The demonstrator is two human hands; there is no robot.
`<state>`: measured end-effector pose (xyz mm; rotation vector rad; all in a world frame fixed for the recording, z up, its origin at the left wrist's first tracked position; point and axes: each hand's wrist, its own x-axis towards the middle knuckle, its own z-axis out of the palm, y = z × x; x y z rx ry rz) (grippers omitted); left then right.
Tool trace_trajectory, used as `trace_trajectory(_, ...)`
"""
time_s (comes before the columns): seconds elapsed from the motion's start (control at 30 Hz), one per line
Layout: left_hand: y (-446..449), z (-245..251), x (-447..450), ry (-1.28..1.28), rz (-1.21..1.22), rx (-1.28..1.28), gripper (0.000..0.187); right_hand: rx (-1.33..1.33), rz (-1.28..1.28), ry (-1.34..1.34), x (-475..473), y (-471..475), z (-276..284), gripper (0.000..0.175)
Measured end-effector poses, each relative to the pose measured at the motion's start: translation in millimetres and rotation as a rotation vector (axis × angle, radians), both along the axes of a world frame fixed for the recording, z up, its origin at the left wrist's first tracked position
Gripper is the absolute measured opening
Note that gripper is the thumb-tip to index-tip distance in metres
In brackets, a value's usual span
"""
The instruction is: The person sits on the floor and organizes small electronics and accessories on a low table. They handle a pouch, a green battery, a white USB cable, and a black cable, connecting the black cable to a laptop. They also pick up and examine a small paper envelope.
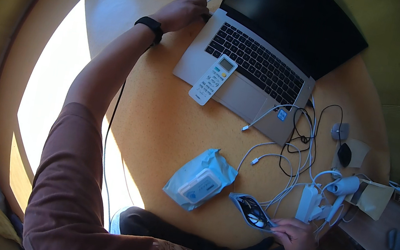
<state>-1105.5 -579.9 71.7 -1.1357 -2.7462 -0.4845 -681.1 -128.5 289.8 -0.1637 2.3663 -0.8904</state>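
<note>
My left hand (183,13) is at the left side of a laptop (245,93), its fingers around a small dark item at the edge, mostly hidden; a white cable shows beyond them. My right hand (295,238) pinches the end of an open zippered pouch (238,199), in which dark cords and a round white item lie. A white remote control (205,90) rests across the keyboard and palm rest. Left of the pouch lies a pale blue pack of wipes (193,187) with a white lid.
White charging cables (289,171) and a black cable (319,125) tangle right of the laptop. Near the right edge are a grey mouse (340,131), a black oval item (344,155), a white power strip (307,202) and a white hair dryer (344,186). Another black cable (106,141) runs under my left arm.
</note>
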Motion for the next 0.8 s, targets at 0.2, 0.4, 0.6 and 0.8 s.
trace_trajectory(0.2, 4, 2, 4, -0.067, 0.050, 0.011, 0.027, -0.068, 0.031, 0.050, 8, 9, 0, 0.011)
trace_trajectory(0.4, 3, 3, -1, 0.017, 0.025, -0.181, 0.025, -0.140, 0.029, 0.033, 19, 20, -5, 0.011)
trace_trajectory(0.6, 4, 0, 6, -0.042, 0.059, 0.010, 0.025, -0.205, 0.049, 0.051, 28, 25, -9, 0.013)
trace_trajectory(0.8, 1, -5, -4, -0.163, 0.105, -0.034, 0.024, -0.239, 0.087, 0.098, 32, 27, -5, 0.014)
